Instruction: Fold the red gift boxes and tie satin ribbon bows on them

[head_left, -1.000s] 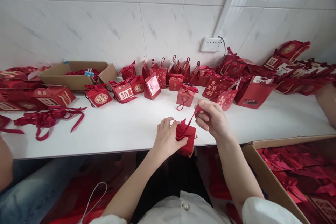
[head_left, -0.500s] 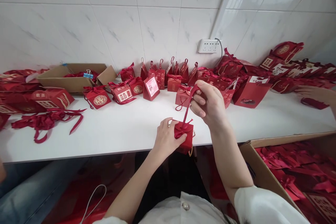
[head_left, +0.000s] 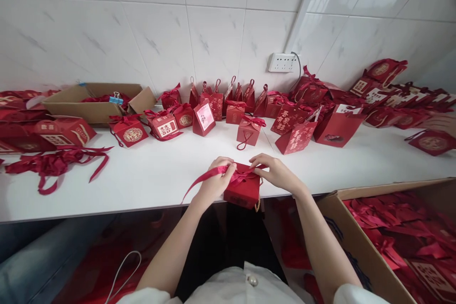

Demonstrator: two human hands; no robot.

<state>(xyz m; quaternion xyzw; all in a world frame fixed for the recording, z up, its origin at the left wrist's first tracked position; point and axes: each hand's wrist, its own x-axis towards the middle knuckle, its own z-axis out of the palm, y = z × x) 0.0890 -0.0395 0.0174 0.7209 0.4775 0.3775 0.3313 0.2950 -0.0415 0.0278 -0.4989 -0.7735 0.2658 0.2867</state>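
Note:
A small red gift box with a cord handle sits at the table's front edge, right before me. Dark pink ribbon crosses its top in what looks like a bow or knot. My left hand pinches the ribbon at the box's left side, and a long tail hangs out past the wrist. At the right side, my right hand is closed on another part of the ribbon. Its fingertips are partly hidden. Behind the box stands another small red box with a looped cord.
Finished-looking red boxes line the white table along the wall. Loose ribbons lie at left near a cardboard box. A large carton of red pieces stands at right. Another person's hand is at the far right.
My right hand has come down from holding a ribbon up high to the box's right side. My left hand now pinches ribbon at the left, and the box has turned slightly.

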